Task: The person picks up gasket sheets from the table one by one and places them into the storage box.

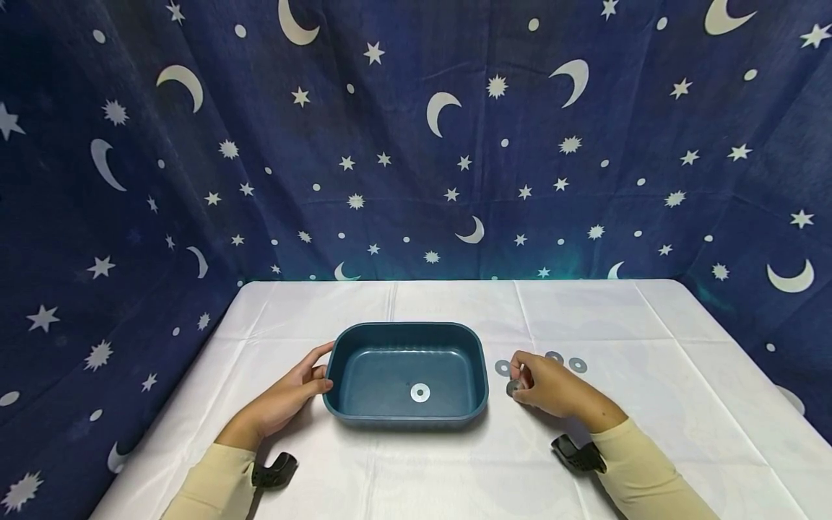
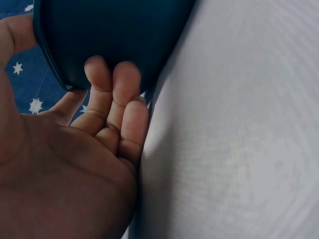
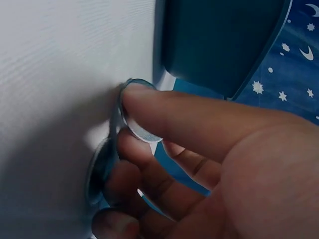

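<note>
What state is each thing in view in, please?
Blue container: upright, open-topped, holding one washer.
Container's washer: lying flat.
Held washer: pinched by right fingers.
Three table washers: lying flat.
Left fingers: against the container's side.
Tablecloth: spread, creased.

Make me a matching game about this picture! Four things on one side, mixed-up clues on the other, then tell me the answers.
Things:
1. Tray
2. Left hand
3. Right hand
4. Curtain

Clues:
A. Pinches a flat metal ring
B. Dark blue with pale moons and stars
C. Has one silver ring lying inside
D. Touches the tray's left end

Right pairs: 1-C, 2-D, 3-A, 4-B
</note>
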`<control>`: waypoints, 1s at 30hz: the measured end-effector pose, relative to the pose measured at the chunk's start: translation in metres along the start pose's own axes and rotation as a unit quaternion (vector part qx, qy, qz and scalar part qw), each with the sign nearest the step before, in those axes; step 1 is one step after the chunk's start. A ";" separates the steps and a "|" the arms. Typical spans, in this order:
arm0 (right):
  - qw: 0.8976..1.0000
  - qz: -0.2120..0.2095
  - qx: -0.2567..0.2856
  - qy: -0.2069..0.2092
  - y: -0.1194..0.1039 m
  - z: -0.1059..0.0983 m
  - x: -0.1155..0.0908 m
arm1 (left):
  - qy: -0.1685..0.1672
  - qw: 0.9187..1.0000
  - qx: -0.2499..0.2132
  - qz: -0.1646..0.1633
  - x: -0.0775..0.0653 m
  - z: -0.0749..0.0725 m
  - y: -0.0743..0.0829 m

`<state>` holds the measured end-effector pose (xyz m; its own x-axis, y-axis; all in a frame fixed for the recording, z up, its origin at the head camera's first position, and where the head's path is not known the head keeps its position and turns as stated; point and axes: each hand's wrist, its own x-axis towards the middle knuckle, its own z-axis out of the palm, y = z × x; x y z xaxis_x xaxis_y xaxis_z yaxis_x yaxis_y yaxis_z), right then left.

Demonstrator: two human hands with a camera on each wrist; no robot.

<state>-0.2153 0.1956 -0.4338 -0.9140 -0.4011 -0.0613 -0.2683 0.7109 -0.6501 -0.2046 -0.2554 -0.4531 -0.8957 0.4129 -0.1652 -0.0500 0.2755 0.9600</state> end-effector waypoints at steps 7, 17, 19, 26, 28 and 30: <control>1.000 -0.016 -0.006 0.000 -0.003 -0.001 -0.002 | 0.005 1.000 -0.001 -0.008 -0.001 0.000 -0.002; 0.999 -0.042 -0.014 0.031 -0.019 -0.008 -0.007 | 0.019 1.000 -0.004 -0.021 -0.003 0.002 -0.003; 0.998 -0.052 -0.010 0.046 -0.024 -0.010 -0.009 | 0.020 1.000 -0.003 -0.021 -0.002 0.003 -0.003; 0.987 -0.109 0.027 0.112 -0.041 -0.010 -0.015 | 0.019 1.000 0.006 -0.018 0.002 0.005 -0.001; 0.985 -0.122 0.039 0.115 -0.046 -0.010 -0.014 | 0.023 0.999 0.012 -0.019 0.002 0.004 0.000; 0.984 -0.128 0.052 0.113 -0.053 -0.010 -0.014 | 0.025 0.999 0.015 -0.022 0.003 0.003 0.002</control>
<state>-0.1919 0.1694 -0.3912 -0.8678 -0.4129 0.2766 -0.4769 0.5354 -0.6971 -0.2059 -0.2514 -0.4524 -0.9142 0.3551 -0.1951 -0.0777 0.3191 0.9445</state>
